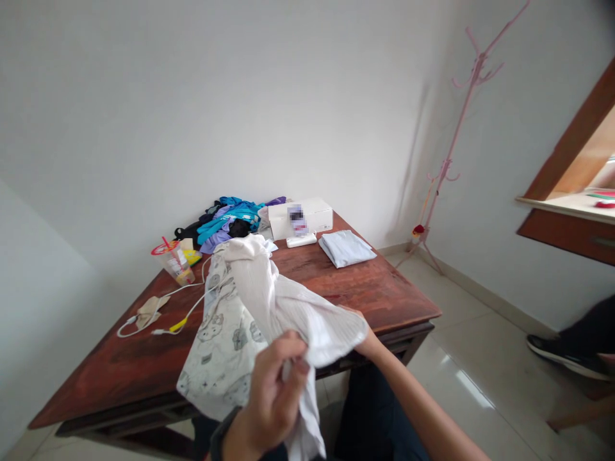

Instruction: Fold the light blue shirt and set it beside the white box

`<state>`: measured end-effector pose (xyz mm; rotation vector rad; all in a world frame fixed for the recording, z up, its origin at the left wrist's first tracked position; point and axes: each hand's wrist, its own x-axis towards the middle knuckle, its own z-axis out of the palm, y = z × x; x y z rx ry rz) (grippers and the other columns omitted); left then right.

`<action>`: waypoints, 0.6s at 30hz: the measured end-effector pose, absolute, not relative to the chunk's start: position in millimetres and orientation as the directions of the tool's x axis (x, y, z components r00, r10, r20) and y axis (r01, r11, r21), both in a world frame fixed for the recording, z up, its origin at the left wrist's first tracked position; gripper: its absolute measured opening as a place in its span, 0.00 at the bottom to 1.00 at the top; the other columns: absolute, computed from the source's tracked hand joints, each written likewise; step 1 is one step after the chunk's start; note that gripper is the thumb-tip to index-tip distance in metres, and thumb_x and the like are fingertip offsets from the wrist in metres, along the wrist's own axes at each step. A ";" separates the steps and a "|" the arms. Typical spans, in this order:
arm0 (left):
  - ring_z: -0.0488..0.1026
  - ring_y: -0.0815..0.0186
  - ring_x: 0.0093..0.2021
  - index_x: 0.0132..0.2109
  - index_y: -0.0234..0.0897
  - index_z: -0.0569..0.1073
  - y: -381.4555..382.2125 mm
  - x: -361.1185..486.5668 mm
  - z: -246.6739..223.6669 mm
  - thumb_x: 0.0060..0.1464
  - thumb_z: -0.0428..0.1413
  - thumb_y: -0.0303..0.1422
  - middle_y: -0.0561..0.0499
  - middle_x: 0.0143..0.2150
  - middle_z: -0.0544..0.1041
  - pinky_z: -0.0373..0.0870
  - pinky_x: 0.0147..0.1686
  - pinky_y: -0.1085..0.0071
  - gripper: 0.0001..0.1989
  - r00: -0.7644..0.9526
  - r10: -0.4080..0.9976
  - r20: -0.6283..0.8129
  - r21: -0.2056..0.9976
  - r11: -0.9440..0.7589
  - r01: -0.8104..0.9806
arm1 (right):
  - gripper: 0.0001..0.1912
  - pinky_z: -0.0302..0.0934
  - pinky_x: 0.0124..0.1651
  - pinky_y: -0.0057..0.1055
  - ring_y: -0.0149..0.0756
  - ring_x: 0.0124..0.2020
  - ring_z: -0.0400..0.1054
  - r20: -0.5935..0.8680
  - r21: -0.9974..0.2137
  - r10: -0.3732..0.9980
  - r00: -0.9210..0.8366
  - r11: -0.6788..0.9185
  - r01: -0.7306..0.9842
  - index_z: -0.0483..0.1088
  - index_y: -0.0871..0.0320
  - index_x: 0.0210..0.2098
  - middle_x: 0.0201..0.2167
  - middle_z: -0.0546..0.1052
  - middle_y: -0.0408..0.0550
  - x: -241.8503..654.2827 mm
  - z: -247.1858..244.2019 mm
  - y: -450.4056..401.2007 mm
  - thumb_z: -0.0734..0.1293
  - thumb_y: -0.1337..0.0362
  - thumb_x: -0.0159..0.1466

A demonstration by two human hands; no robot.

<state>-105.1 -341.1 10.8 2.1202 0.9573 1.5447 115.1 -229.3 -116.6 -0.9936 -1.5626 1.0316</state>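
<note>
A white ribbed garment stretches from the table's middle toward me, its near end lifted past the front edge. My left hand is closed on that near end, thumb and fingers pinching the cloth. At the right side of the lifted part, my right hand grips the cloth, with most of its fingers hidden behind the fabric. Under the garment lies a pale cloth with grey cartoon prints, partly overhanging the front edge.
The dark red wooden table bears a folded light-grey cloth, a white box, a clothes pile, a plastic cup with straw and white cables. A pink coat stand and someone's shoe are at right.
</note>
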 end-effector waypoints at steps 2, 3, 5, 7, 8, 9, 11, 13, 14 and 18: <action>0.76 0.63 0.34 0.44 0.45 0.75 -352.0 -82.6 5.2 0.71 0.47 0.43 0.49 0.33 0.77 0.74 0.36 0.68 0.14 0.555 0.608 0.568 0.611 -0.763 0.211 | 0.10 0.65 0.39 0.37 0.44 0.34 0.72 0.283 -0.941 0.938 -0.200 0.312 0.132 0.82 0.56 0.37 0.32 0.81 0.50 113.6 -115.9 -229.6 0.72 0.59 0.58; 0.77 0.64 0.35 0.44 0.45 0.75 -354.2 -71.6 -1.1 0.72 0.47 0.43 0.50 0.33 0.78 0.74 0.39 0.68 0.14 0.715 0.507 0.481 0.587 -0.792 0.168 | 0.10 0.64 0.38 0.37 0.43 0.33 0.72 0.279 -0.934 0.938 -0.206 0.315 0.168 0.82 0.55 0.37 0.32 0.81 0.50 112.4 -116.0 -229.8 0.72 0.60 0.58; 0.78 0.65 0.39 0.45 0.45 0.76 -352.3 -53.1 -19.6 0.71 0.50 0.41 0.51 0.37 0.81 0.73 0.43 0.70 0.12 0.888 0.326 0.325 0.496 -0.858 0.133 | 0.10 0.63 0.35 0.34 0.40 0.30 0.70 0.289 -0.901 0.933 -0.215 0.341 0.269 0.82 0.55 0.38 0.30 0.80 0.49 109.2 -116.7 -230.5 0.71 0.59 0.60; 0.78 0.64 0.40 0.43 0.45 0.77 -345.6 -42.8 -40.1 0.69 0.55 0.41 0.53 0.38 0.82 0.72 0.42 0.68 0.09 0.920 0.293 0.262 0.388 -0.904 0.177 | 0.10 0.61 0.33 0.32 0.37 0.28 0.68 0.313 -0.858 0.925 -0.213 0.372 0.353 0.82 0.56 0.39 0.29 0.79 0.48 106.4 -117.6 -231.6 0.69 0.59 0.63; 0.78 0.63 0.40 0.42 0.46 0.77 -341.9 -41.7 -48.4 0.66 0.57 0.42 0.53 0.38 0.82 0.73 0.41 0.67 0.08 0.914 0.321 0.249 0.365 -0.905 0.218 | 0.10 0.61 0.33 0.32 0.36 0.28 0.68 0.323 -0.846 0.923 -0.212 0.381 0.373 0.81 0.56 0.39 0.29 0.78 0.48 105.4 -117.9 -232.2 0.69 0.59 0.64; 0.78 0.62 0.40 0.41 0.46 0.77 -338.5 -43.4 -53.9 0.64 0.60 0.43 0.53 0.37 0.82 0.73 0.40 0.66 0.08 0.897 0.367 0.247 0.364 -0.893 0.265 | 0.10 0.62 0.33 0.31 0.36 0.28 0.68 0.326 -0.841 0.921 -0.215 0.386 0.380 0.81 0.56 0.40 0.29 0.78 0.48 104.7 -118.2 -232.8 0.68 0.60 0.64; 0.78 0.61 0.40 0.40 0.47 0.77 -333.5 -53.5 -55.2 0.62 0.62 0.41 0.52 0.38 0.81 0.73 0.40 0.65 0.05 0.831 0.491 0.262 0.415 -0.835 0.362 | 0.10 0.62 0.33 0.31 0.36 0.28 0.69 0.320 -0.838 0.921 -0.221 0.384 0.388 0.80 0.57 0.40 0.30 0.78 0.48 103.9 -118.2 -233.6 0.67 0.60 0.65; 0.77 0.61 0.42 0.42 0.46 0.77 -328.7 -69.2 -45.2 0.64 0.59 0.35 0.51 0.39 0.81 0.73 0.44 0.65 0.01 0.722 0.626 0.295 0.479 -0.751 0.455 | 0.11 0.62 0.32 0.31 0.36 0.29 0.69 0.312 -0.834 0.923 -0.223 0.379 0.400 0.79 0.57 0.41 0.30 0.78 0.48 103.4 -117.7 -234.1 0.67 0.59 0.66; 0.77 0.60 0.43 0.42 0.44 0.77 -325.2 -77.7 -38.0 0.65 0.57 0.32 0.51 0.40 0.81 0.72 0.46 0.64 0.04 0.654 0.690 0.311 0.505 -0.703 0.501 | 0.11 0.62 0.33 0.31 0.36 0.28 0.69 0.311 -0.833 0.924 -0.223 0.378 0.404 0.79 0.57 0.41 0.30 0.77 0.48 103.2 -117.2 -234.2 0.67 0.58 0.66; 0.77 0.57 0.47 0.46 0.42 0.77 -296.1 -108.0 -17.9 0.68 0.50 0.33 0.47 0.44 0.79 0.72 0.48 0.63 0.10 0.406 0.859 0.311 0.490 -0.511 0.706 | 0.10 0.63 0.33 0.31 0.36 0.28 0.69 0.308 -0.829 0.922 -0.235 0.381 0.409 0.79 0.56 0.40 0.30 0.76 0.48 102.5 -115.7 -234.5 0.68 0.57 0.66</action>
